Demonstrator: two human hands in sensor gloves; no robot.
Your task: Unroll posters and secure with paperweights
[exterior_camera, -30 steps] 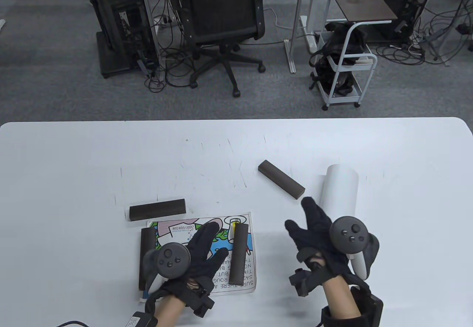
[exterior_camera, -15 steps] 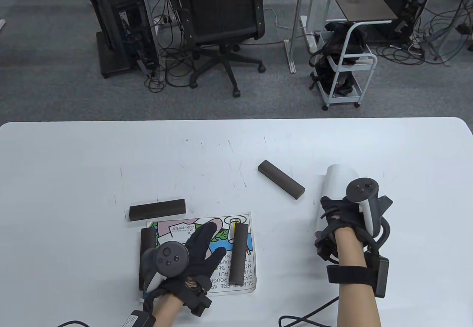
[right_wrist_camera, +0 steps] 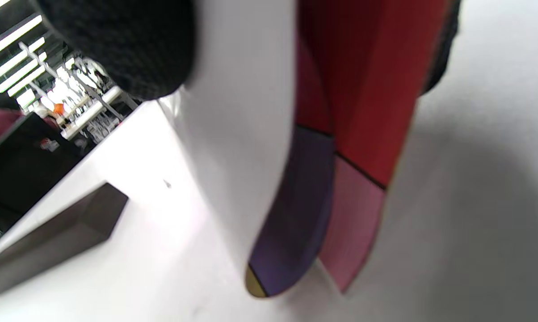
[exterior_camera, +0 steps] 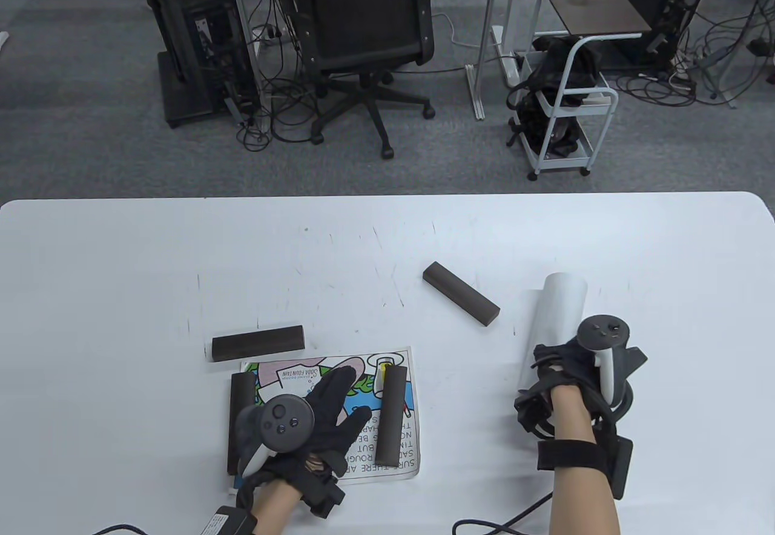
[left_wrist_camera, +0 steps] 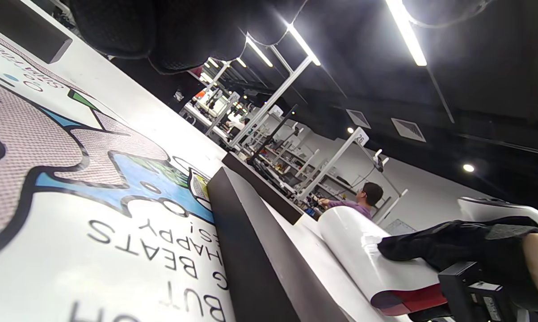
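A small colourful poster [exterior_camera: 396,462] lies unrolled at the front left, weighted by a dark bar [exterior_camera: 390,415] on its right side and another bar [exterior_camera: 238,420] on its left edge. My left hand [exterior_camera: 327,414] rests flat on it, fingers spread. A rolled white poster [exterior_camera: 560,308] lies at the right; my right hand [exterior_camera: 560,368] grips its near end. The right wrist view shows its red and purple inside [right_wrist_camera: 340,134]. Two loose dark bars lie on the table: one [exterior_camera: 461,301] left of the roll, one [exterior_camera: 258,342] behind the flat poster.
The white table [exterior_camera: 121,269] spreads wide behind and to both sides. Its front edge is near my wrists. A cable [exterior_camera: 496,520] trails from my right arm. An office chair [exterior_camera: 363,26] and a cart [exterior_camera: 566,111] stand beyond the table.
My right hand swung from open beside the roll onto its near end and closed around it. The roll has shifted slightly nearer and to the right. My left hand has stayed on the flat poster.
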